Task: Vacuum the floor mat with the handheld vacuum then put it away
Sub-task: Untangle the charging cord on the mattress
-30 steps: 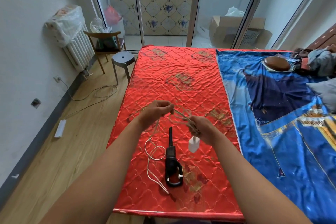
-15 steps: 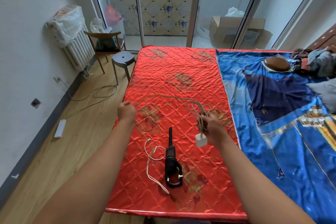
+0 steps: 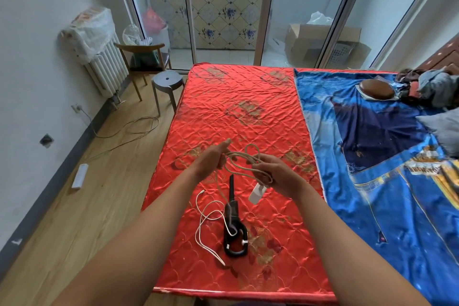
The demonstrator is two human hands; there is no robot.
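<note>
A black handheld vacuum (image 3: 233, 228) lies on the red quilted mat (image 3: 248, 112), nozzle pointing away from me. My right hand (image 3: 275, 174) is closed on a bundle of loops of a beige charging cable (image 3: 242, 161), and a white plug adapter (image 3: 257, 194) dangles below it. My left hand (image 3: 213, 160) holds the same cable just left of the loops, fingers partly extended. The cable's loose white end (image 3: 206, 221) curls on the mat beside the vacuum. Both hands hover above the vacuum's nozzle.
A blue bedspread (image 3: 372, 156) covers the right side, with clothes and a pillow at its far end. Left of the mat are wooden floor, a grey stool (image 3: 167, 81), a chair, a radiator, a floor cable and a white power strip (image 3: 80, 176). Glass balcony doors stand behind.
My left hand swung out to the left with the cable, then came back to my right hand, adding another loop to the bundle. The vacuum has stayed still.
</note>
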